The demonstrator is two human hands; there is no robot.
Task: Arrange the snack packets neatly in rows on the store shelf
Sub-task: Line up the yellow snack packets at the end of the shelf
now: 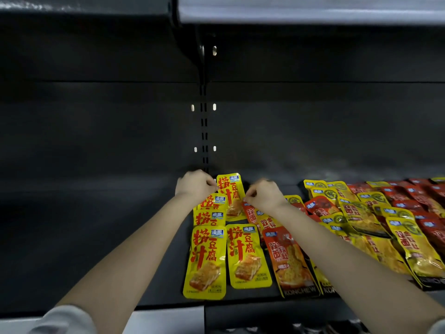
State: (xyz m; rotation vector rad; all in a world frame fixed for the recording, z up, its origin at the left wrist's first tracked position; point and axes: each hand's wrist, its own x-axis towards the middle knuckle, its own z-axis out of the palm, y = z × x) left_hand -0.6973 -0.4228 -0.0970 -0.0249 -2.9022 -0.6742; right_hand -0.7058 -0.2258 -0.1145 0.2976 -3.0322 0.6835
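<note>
Nearest me, pale sleeves [69, 319] frame the bottom corners and both bare forearms reach out over the dark shelf [96, 237]. At the shelf's front edge I see two front yellow packets [206, 261] lying flat side by side, tops pointing away, each with bold red characters, a small blue logo at the upper right and a picture of browned tofu low down. Just right of them an orange packet [291, 259] lies at a slight slant. Behind the left front one, more of the same yellow kind overlap like shingles [210, 218], only their top portions showing.

Further in, the rear yellow packet [231, 196] sits at the far end of the second column, leaning a little to the left. It lies between my two hands. The left hand [196, 184] has its fingers [213, 186] curled in, pinching the upper left edge; the right hand [263, 195] has its fingers [248, 197] curled too, pinching the right edge about halfway down. I cannot tell if its lower end rests on the shelf or on the packets beneath.

To the right, a loose heap of packets [385, 213], yellow and red, overlaps at mixed angles. Beyond it all stand the dark back panel [96, 128] and a slotted upright [204, 131].
</note>
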